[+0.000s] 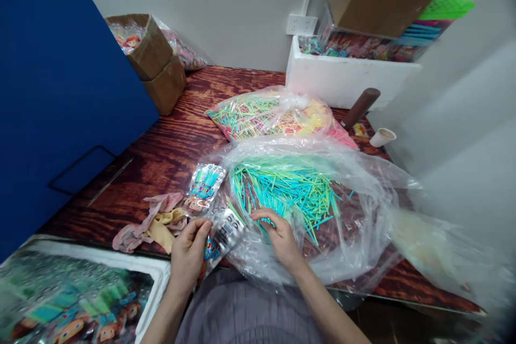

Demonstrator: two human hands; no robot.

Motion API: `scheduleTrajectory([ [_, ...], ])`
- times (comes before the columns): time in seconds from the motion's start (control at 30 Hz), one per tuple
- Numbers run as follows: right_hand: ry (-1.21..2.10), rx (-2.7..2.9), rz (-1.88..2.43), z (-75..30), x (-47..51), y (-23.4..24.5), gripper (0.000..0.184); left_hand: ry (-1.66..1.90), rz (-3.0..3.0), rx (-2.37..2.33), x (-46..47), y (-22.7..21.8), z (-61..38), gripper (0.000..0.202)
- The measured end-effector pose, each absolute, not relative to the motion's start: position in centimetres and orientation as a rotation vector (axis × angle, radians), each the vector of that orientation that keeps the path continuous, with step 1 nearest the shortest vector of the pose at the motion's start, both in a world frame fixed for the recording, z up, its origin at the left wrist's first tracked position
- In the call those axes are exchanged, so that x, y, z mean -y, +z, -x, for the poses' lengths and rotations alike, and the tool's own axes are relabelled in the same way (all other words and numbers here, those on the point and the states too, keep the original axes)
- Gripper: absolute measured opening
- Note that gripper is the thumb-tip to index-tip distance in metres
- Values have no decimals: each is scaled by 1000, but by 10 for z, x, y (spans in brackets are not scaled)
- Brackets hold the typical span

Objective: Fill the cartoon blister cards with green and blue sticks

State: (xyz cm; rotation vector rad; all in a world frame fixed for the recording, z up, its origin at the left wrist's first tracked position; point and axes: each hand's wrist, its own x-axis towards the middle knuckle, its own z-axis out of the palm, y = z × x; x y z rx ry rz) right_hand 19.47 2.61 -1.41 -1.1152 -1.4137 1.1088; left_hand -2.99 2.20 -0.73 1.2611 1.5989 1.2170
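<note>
My left hand [188, 251] is closed in a pinch on the edge of a small printed plastic pouch [226, 232], which tilts toward the right. A few green stick ends show near that pouch's top. My right hand [282, 243] is curled around a small bunch of thin blue and green sticks [268, 221], their ends poking out by the fingers. Just beyond it spreads a loose pile of blue and green sticks [290, 185] inside a wide-open clear plastic bag [363, 242]. Another pouch [205, 185], with sticks visible inside, lies beyond my left hand.
Crumpled pink and tan gloves or cloths [161, 220] lie left. A foam box [161, 274] of filled pouches stands lower left. Behind are a tied bag of multicoloured sticks [258, 113], a brown cylinder [362, 107], a paper cup [382, 137], a white foam box [342, 78] and cardboard boxes [163, 83].
</note>
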Motion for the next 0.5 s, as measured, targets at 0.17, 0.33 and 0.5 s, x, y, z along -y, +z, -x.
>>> scheduleTrajectory([
  [0.17,1119,1406,1130,-194,-25,-14,28,1191,-1349,-1613,-21,-6,31,31],
  [0.33,1128,1390,1169,-193,-24,-12,26,1135,-1441,-1530,-22,-2,25,26],
  [0.5,1154,1366,1208,-193,-23,-9,21,1132,-1561,-1441,-23,4,17,24],
])
